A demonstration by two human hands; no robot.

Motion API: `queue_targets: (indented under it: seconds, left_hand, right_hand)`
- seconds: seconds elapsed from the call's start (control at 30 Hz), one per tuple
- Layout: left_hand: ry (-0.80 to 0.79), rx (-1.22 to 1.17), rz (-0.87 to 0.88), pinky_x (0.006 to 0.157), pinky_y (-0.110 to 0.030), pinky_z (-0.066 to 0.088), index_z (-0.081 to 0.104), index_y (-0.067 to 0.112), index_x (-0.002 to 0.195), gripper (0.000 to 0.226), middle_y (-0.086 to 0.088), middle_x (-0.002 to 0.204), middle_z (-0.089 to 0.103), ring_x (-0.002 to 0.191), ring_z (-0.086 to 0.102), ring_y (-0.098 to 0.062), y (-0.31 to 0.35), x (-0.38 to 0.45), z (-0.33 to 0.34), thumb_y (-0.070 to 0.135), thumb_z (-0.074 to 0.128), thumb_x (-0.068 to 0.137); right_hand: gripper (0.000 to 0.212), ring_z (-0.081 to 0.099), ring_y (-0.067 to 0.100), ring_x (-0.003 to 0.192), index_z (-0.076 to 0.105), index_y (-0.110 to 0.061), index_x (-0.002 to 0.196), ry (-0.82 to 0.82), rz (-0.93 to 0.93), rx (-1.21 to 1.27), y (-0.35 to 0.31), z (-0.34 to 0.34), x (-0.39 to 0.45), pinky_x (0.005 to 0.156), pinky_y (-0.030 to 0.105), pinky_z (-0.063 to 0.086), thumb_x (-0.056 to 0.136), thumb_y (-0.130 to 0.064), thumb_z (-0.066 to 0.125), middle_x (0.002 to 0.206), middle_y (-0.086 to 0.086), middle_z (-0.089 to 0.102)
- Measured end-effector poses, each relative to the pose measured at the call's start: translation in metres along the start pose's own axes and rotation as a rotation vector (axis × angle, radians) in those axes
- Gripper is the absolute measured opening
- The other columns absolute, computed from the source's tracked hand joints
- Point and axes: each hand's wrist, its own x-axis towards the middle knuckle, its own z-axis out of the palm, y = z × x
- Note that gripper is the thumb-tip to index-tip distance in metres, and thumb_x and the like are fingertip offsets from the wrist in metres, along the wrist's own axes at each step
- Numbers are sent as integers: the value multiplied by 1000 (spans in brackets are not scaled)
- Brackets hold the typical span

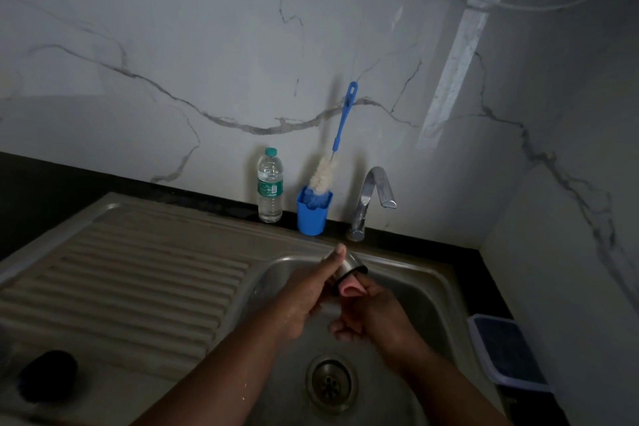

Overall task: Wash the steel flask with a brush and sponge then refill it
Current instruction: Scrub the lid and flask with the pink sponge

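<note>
Sink basin point(408, 287) at centre-right; drain point(331, 381) in its floor, near side. Draining board point(138, 280) adjoins basin on the left. Along the wall behind, left to right: water bottle point(270, 185), cup point(314, 210) with bottle brush point(333, 149) standing in it, tap point(371, 201). Lidded box point(508, 353) on surface right of basin. Over the basin, left hand point(307, 294) and right hand point(373, 311) hold flask point(349, 264) between them, sponge point(351, 289) at its right side
</note>
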Motion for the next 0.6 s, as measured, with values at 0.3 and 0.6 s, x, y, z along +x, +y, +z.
queue_targets:
  seconds: [0.3,0.6]
  left_hand:
    - [-343,-517,148,53,-26,54,62,-4,115,58,-21,99,68,74,70,-23,4,4,-9,22,83,67]
    - [11,-608,215,74,-32,51,63,10,98,55,-10,93,71,78,68,-19,-13,18,-47,24,91,53]
  right_hand:
    - [71,63,22,50,48,-2,127,-222,169,877,-14,-4,-10,40,24,52,59,13,66,79,21,65]
    - [36,61,22,46,53,-1,115,-51,162,967,-9,-15,-25,38,24,51,79,-3,49,72,21,66]
